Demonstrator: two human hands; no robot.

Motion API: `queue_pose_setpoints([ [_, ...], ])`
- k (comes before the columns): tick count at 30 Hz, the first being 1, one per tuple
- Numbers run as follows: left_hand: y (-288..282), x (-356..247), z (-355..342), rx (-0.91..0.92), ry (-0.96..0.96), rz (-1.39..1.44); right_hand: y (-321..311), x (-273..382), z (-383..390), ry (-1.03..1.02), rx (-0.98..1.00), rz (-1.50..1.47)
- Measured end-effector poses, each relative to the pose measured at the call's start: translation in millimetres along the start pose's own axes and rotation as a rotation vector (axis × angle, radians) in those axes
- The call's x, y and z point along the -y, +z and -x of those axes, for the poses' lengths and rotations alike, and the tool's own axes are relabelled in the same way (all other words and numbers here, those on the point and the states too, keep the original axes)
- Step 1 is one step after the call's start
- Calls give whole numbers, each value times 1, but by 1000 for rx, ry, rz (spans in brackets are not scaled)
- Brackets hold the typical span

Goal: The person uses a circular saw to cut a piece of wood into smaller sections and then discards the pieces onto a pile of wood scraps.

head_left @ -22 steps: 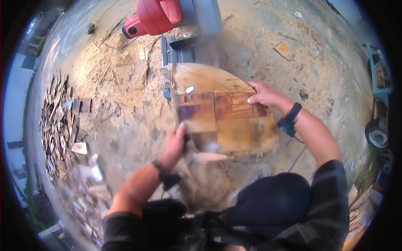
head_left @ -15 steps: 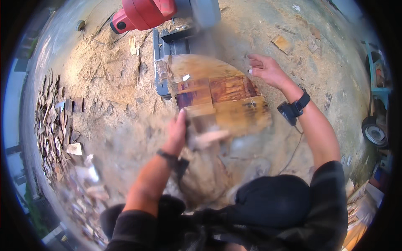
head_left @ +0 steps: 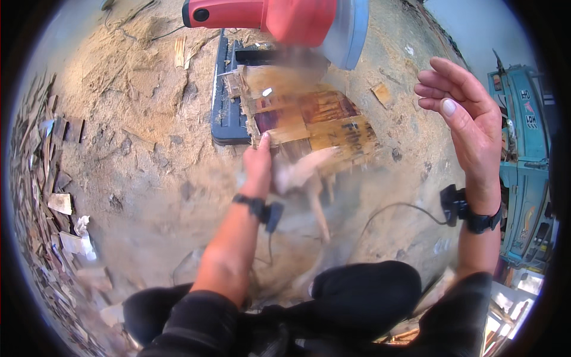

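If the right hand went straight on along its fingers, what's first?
Likely the blue guard on the red power tool; depth is unclear, so the right hand might pass above.

Tan, sawdust-covered ground (head_left: pixel 107 101) in daylight; brown wood-scrap heap (head_left: pixel 44 154) at left, turquoise metal structure (head_left: pixel 526 190) at right.

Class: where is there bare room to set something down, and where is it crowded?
Fairly bare: dusty ground between scrap pile and left hand; also between board and right hand, barring small chips. Crowded: the scrap pile, and the dark base overlapped by board and red machine.
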State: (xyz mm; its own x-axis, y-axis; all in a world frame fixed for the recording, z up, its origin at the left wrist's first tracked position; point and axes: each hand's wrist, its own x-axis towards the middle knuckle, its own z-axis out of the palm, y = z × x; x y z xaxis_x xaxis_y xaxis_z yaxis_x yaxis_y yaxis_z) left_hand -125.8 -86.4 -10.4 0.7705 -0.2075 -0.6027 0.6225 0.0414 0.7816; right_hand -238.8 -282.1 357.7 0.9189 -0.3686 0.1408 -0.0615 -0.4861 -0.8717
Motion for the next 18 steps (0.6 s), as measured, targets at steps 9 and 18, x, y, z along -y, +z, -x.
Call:
queue_pose_setpoints([
  [9,-27,0,-47,107,70,-470,68,46,-83,-43,-135,-54],
  [18,-22,-36,-15,96,54,-397,99,47,-158,355,255,-418],
])
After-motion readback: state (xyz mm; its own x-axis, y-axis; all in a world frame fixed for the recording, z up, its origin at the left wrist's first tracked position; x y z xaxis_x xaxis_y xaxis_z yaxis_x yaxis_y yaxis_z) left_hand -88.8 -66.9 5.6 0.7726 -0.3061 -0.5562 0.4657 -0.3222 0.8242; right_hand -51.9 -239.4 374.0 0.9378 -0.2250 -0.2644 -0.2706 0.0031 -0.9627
